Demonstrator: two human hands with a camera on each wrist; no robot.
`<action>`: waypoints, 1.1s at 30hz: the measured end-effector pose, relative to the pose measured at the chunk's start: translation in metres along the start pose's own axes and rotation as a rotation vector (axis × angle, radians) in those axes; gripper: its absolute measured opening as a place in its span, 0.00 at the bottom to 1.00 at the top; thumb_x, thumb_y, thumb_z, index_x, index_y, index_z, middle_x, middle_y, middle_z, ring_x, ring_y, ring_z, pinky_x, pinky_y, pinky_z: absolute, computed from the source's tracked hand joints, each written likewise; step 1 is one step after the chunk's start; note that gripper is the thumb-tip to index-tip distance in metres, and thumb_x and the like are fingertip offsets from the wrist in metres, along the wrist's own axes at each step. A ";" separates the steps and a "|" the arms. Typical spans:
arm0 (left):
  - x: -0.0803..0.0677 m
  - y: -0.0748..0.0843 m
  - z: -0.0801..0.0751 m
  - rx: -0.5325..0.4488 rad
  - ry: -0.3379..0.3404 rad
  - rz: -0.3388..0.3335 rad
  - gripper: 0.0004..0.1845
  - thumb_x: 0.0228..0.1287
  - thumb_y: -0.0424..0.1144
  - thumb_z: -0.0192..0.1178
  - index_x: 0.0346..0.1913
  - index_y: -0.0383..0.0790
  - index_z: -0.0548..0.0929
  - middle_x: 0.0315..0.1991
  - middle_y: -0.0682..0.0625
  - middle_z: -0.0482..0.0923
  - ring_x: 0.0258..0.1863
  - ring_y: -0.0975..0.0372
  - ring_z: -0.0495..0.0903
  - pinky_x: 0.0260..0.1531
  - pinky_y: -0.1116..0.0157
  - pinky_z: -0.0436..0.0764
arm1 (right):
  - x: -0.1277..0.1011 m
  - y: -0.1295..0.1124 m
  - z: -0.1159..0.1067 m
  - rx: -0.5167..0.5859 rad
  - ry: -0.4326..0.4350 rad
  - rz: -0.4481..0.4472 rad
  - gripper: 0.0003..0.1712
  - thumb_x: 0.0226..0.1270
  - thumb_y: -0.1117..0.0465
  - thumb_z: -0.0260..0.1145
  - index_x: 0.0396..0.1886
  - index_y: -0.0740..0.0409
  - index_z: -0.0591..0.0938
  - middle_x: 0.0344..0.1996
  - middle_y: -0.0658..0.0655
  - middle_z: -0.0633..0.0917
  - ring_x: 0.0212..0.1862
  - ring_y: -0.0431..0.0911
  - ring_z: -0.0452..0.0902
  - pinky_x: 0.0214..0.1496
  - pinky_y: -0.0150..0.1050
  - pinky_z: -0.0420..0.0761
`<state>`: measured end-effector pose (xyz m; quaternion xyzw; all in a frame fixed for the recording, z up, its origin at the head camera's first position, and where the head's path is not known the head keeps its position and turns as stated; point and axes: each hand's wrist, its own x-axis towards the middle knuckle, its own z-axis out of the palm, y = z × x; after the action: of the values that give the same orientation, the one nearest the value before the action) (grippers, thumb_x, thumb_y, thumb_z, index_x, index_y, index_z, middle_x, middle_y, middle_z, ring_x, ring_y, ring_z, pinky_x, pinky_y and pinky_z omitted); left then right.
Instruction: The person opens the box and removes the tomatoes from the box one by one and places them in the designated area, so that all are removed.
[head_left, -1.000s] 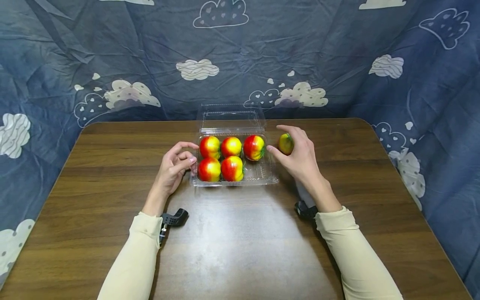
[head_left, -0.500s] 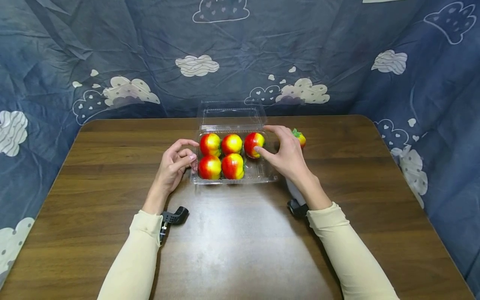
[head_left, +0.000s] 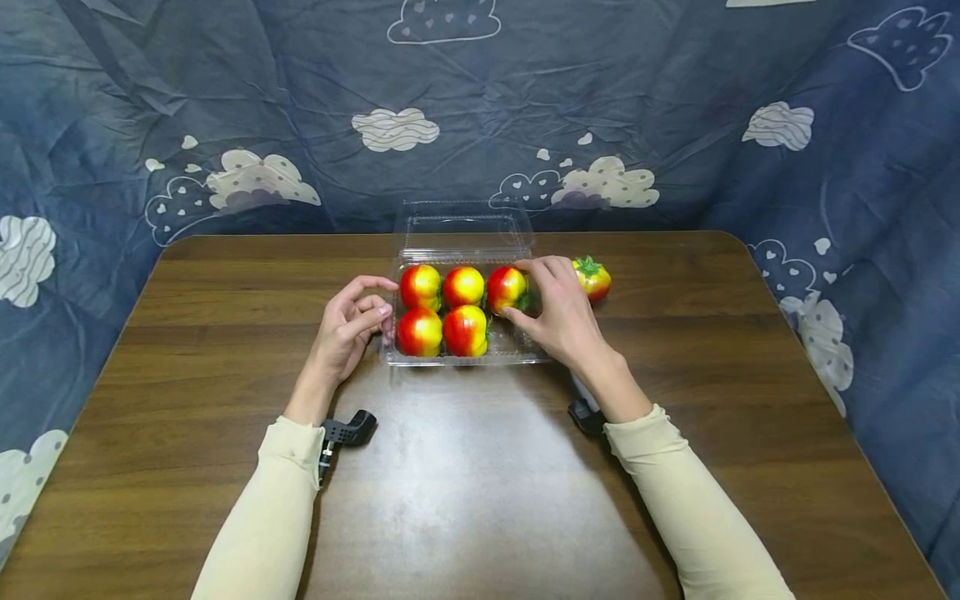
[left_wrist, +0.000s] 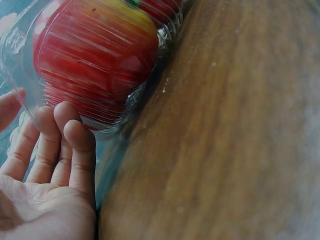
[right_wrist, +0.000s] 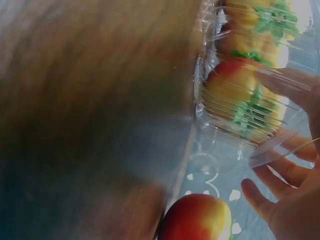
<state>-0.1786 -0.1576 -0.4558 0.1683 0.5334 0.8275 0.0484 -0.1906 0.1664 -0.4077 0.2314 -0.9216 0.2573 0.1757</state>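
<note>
A clear plastic clamshell container [head_left: 517, 348] lies with its lid raised at the back. Several red-and-yellow fruits sit inside in two rows, and the front right spot has none. My left hand [head_left: 343, 333] holds the container's left rim, thumb above and fingertips below, as the left wrist view [left_wrist: 47, 200] shows. My right hand [head_left: 561, 317] grips the back right fruit [head_left: 506, 288] between thumb and forefinger. In the right wrist view its green leaves [right_wrist: 252, 115] show through the wall, with the other fingers outside. Another fruit [head_left: 593, 278] with green leaves lies on the table beyond my right hand.
The brown wooden table [head_left: 225, 400] ends at a blue cloud-patterned curtain [head_left: 300, 100] behind the container. The open lid [head_left: 463, 227] stands against that curtain side. A black wrist camera [head_left: 352, 428] hangs at my left wrist, another [head_left: 585, 415] at the right.
My right hand has moved left from beside the loose fruit to the back right fruit in the container, which has turned slightly. My left hand stays at the rim.
</note>
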 end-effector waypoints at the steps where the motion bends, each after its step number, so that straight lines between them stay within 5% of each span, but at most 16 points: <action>1: 0.000 0.000 0.000 -0.002 0.003 0.000 0.17 0.67 0.23 0.52 0.57 0.24 0.70 0.24 0.41 0.75 0.21 0.54 0.74 0.22 0.66 0.80 | 0.000 0.000 0.000 -0.004 -0.003 0.001 0.38 0.50 0.52 0.80 0.59 0.60 0.78 0.51 0.59 0.80 0.58 0.55 0.69 0.65 0.48 0.69; 12: 0.002 0.001 0.002 0.011 -0.003 0.003 0.17 0.67 0.24 0.53 0.57 0.24 0.70 0.25 0.42 0.75 0.21 0.55 0.74 0.22 0.66 0.80 | 0.002 -0.003 -0.001 -0.078 -0.034 -0.030 0.40 0.48 0.49 0.81 0.59 0.58 0.77 0.55 0.58 0.80 0.62 0.54 0.68 0.69 0.47 0.68; 23: 0.001 0.001 0.002 -0.002 0.003 -0.003 0.16 0.68 0.24 0.52 0.57 0.23 0.69 0.25 0.42 0.75 0.21 0.55 0.73 0.22 0.67 0.79 | 0.000 -0.006 -0.002 0.021 -0.032 0.034 0.39 0.50 0.49 0.78 0.62 0.53 0.74 0.53 0.55 0.78 0.54 0.50 0.74 0.61 0.46 0.76; 33: 0.001 0.000 0.000 -0.010 0.004 -0.004 0.16 0.68 0.23 0.52 0.57 0.23 0.69 0.25 0.41 0.75 0.20 0.54 0.73 0.22 0.67 0.79 | 0.002 -0.007 -0.006 0.125 0.109 0.002 0.38 0.49 0.50 0.77 0.60 0.55 0.75 0.52 0.54 0.79 0.52 0.49 0.75 0.52 0.45 0.78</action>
<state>-0.1794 -0.1577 -0.4555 0.1652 0.5297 0.8305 0.0496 -0.1876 0.1641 -0.3994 0.2269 -0.8930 0.3267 0.2105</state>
